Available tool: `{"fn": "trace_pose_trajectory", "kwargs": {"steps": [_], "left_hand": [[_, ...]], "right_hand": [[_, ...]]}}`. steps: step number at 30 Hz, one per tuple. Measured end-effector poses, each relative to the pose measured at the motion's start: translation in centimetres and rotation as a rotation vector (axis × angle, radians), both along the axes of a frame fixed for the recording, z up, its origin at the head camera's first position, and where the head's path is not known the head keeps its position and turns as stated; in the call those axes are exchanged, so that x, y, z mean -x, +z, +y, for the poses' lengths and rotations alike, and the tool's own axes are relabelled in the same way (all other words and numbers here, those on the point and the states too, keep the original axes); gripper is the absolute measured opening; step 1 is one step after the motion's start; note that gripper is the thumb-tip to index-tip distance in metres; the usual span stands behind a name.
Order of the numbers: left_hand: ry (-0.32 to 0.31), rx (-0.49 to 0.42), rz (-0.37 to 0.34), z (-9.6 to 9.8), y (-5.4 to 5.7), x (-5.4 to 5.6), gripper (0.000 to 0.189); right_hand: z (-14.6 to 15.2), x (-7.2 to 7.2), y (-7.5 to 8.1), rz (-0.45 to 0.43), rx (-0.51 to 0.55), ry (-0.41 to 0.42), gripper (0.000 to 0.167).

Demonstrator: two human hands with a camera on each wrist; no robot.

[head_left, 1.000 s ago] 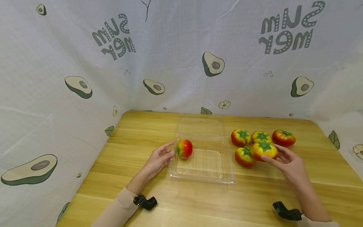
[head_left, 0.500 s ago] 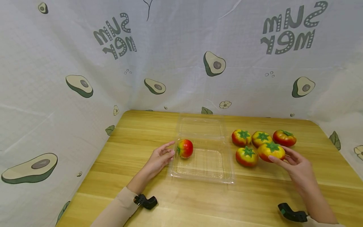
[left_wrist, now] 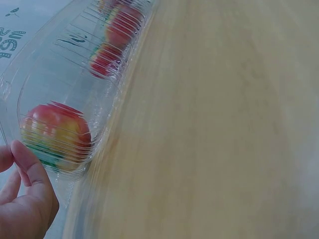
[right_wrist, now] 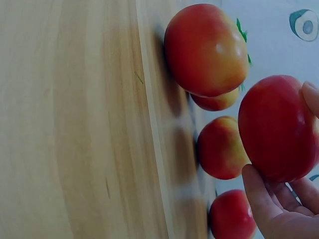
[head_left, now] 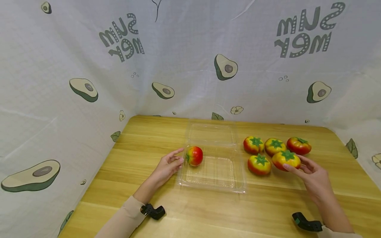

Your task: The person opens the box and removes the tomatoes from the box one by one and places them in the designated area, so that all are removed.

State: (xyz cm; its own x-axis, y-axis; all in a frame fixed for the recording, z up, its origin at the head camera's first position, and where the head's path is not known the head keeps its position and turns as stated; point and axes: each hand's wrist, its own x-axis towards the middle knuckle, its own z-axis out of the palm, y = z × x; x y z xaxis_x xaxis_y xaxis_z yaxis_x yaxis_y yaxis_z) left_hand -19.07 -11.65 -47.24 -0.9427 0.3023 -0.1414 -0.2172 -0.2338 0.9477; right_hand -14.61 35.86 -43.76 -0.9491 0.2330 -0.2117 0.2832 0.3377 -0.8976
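Note:
My right hand (head_left: 312, 177) holds a red-and-yellow tomato (head_left: 286, 161) with a green star-shaped leaf top, thumb on one side and fingers on the other. In the right wrist view this held tomato (right_wrist: 279, 128) shows its red underside, raised off the table. My left hand (head_left: 166, 168) pinches the left rim of a clear plastic clamshell box (head_left: 212, 188), thumb and forefinger at its edge (left_wrist: 11, 149). Inside the box, a single tomato (head_left: 194, 156) lies on its side near the left wall, its green top facing my left hand.
Beside the held tomato are several others: a front one (head_left: 259, 164), two behind it, and one at the far right (head_left: 299, 145). The box's lid (head_left: 211, 133) lies folded back toward the printed curtain (head_left: 190, 82) behind the wooden table (head_left: 143, 135).
My right hand has shifted a little to the right with the tomato, away from the front tomato it overlapped. My left hand stays at the box rim.

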Motion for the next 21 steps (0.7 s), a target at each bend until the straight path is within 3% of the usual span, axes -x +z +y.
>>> {"fn": "trace_pose_trajectory", "kwargs": {"steps": [8,21], "left_hand": [[-0.004,0.005,-0.003,-0.1,0.0,0.1,0.054],[-0.004,0.000,-0.002,0.0,0.0,0.1,0.054]], "right_hand": [[0.3,0.1,-0.5,0.012,-0.060,-0.015,0.075],[0.4,0.2,-1.1,0.015,-0.033,-0.017,0.070]]}}
